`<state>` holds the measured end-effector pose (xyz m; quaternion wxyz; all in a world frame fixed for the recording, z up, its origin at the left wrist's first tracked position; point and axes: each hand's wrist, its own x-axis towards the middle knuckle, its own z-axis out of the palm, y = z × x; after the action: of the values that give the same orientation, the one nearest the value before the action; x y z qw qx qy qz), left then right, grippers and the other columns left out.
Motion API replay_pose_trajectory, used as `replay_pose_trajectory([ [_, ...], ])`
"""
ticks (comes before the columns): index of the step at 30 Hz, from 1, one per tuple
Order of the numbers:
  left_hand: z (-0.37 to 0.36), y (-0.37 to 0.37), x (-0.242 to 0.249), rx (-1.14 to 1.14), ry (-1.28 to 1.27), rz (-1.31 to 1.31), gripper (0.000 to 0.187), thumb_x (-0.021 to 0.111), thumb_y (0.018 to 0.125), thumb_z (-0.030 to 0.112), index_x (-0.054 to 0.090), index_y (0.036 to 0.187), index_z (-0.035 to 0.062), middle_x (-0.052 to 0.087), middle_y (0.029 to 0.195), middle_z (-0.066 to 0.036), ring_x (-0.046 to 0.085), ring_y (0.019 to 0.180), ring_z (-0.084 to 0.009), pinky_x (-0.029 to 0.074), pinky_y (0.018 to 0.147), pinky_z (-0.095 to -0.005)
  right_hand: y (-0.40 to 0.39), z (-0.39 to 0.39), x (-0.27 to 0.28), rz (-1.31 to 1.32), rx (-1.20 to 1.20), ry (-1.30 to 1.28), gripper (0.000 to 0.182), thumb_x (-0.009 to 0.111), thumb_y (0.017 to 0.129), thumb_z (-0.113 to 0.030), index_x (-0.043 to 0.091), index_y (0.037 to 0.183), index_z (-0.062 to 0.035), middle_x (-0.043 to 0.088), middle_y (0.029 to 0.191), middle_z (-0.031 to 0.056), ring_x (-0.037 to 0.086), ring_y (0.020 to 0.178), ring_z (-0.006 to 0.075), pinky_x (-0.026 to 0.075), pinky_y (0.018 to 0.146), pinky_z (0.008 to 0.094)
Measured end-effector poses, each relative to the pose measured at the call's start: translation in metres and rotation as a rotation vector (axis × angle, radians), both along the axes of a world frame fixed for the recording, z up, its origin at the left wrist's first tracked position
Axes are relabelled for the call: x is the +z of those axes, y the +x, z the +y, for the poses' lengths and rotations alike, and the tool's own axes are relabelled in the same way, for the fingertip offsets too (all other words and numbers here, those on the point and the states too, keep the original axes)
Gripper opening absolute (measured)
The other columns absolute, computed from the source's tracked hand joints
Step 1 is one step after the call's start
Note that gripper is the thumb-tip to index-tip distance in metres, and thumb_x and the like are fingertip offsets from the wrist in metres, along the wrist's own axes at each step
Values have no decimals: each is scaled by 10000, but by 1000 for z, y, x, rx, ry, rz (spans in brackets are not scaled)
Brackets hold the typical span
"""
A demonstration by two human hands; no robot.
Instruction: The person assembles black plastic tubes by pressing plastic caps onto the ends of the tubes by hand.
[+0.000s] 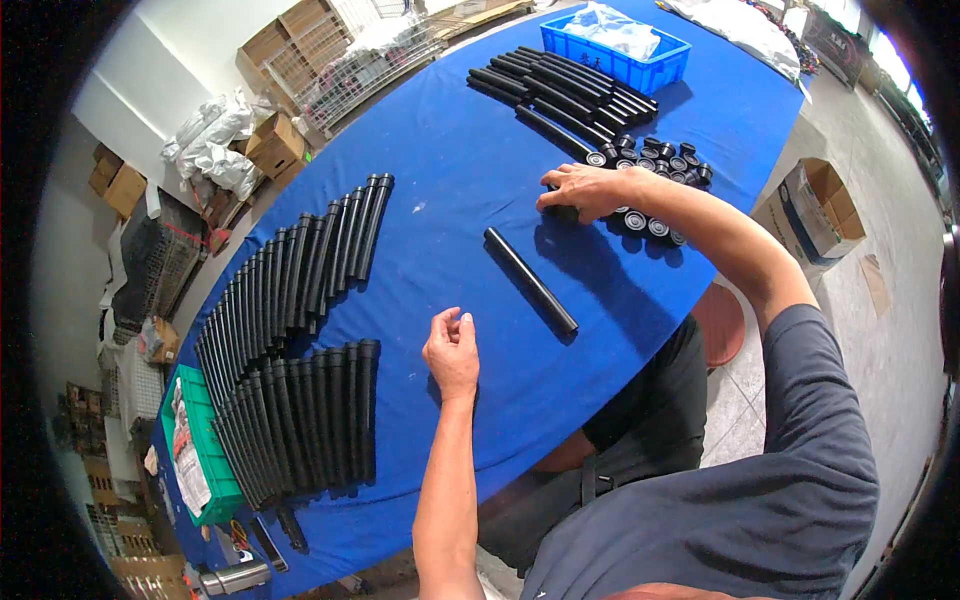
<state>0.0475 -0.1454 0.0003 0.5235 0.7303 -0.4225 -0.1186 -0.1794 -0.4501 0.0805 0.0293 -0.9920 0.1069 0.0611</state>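
My right hand (588, 192) reaches across the table with its fingers bent down around a black cap (564, 212), which they mostly hide. It is beside a cluster of black round caps (634, 220), several showing pale ringed faces. My left hand (453, 352) rests above the cloth, loosely curled, with nothing visible in it. Between the two hands a single black tube (530, 281) lies slantwise on the cloth, touched by neither.
Capped black tubes lie in two rows (290, 265) (300, 425) at the left. More black tubes (560, 88) are piled at the back, before a blue crate (615, 60). A green crate (207, 450) stands at the left edge of the blue cloth (430, 240). A cardboard box (815, 215) is on the floor.
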Motion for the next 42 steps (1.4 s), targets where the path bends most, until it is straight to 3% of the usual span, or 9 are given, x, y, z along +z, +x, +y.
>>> replay_pose_trajectory([
  [9, 0, -1, 1, -9, -29, 12, 207, 732, 938, 149, 706, 1060, -16, 676, 795, -31, 578, 684, -87, 481, 622, -272, -4, 46, 10, -62, 72, 59, 794, 809, 674, -109, 523, 1403, -240, 505, 1383, 203, 530, 1224, 425, 443, 1015, 547],
  [14, -1, 1, -3, -9, -33, -12, 216, 737, 923, 172, 704, 1052, 1, 698, 755, -82, 645, 641, -148, 530, 623, -319, -11, 83, 20, 0, 112, 179, 801, 809, 686, -94, 518, 1422, -219, 428, 1478, 231, 449, 1350, 423, 380, 1116, 526],
  [18, 0, 0, 1, -20, -14, 6, 203, 733, 937, 146, 707, 1057, -15, 684, 783, -36, 593, 670, -89, 492, 616, -280, -21, 90, 3, -76, 221, 48, 755, 834, 695, -135, 541, 1386, -221, 443, 1482, 217, 451, 1365, 415, 382, 1125, 525],
  [22, 0, -2, 3, -12, -14, 0, 209, 739, 930, 153, 706, 1052, -14, 685, 782, -38, 597, 667, -92, 499, 619, -284, -23, 94, 8, 20, 204, 5, 947, 850, 694, -157, 440, 1541, -261, 306, 1622, 241, 319, 1494, 424, 309, 1208, 535],
  [29, -1, -1, 1, -14, -26, -12, 218, 745, 923, 163, 707, 1050, -10, 677, 772, -35, 599, 670, -95, 503, 624, -282, -30, 76, 30, -21, 151, 43, 985, 819, 731, -150, 357, 1595, -254, 298, 1627, 250, 328, 1489, 432, 309, 1202, 561],
  [32, -1, 2, -6, -15, -27, -15, 217, 743, 918, 174, 708, 1046, 2, 681, 758, -54, 620, 653, -124, 513, 619, -301, -31, 42, 29, -198, -88, -171, 710, 768, 796, -195, 525, 1461, -153, 563, 1392, 199, 516, 1320, 375, 402, 1111, 505],
  [35, -2, 0, -3, -6, -19, -1, 215, 742, 916, 178, 710, 1040, 5, 683, 750, -65, 628, 644, -139, 518, 620, -310, -29, 15, 3, -188, -226, -412, 425, 708, 844, -194, 640, 1258, -122, 647, 1194, 128, 577, 1205, 319, 423, 1069, 463],
  [39, -1, -1, -1, 7, -12, 8, 210, 740, 918, 176, 711, 1032, 2, 685, 751, -68, 626, 646, -136, 521, 625, -306, -25, 3, -20, -189, -149, -377, 168, 635, 869, -136, 662, 1034, -116, 651, 1039, 93, 598, 1102, 298, 447, 1013, 423],
  [42, -3, 1, -6, 1, -53, -3, 209, 738, 923, 175, 710, 1031, -1, 686, 754, -71, 624, 645, -133, 520, 617, -301, -31, 9, -17, -205, -171, -374, 178, 641, 862, -134, 661, 1037, -114, 640, 999, 104, 597, 1070, 297, 452, 991, 426],
])
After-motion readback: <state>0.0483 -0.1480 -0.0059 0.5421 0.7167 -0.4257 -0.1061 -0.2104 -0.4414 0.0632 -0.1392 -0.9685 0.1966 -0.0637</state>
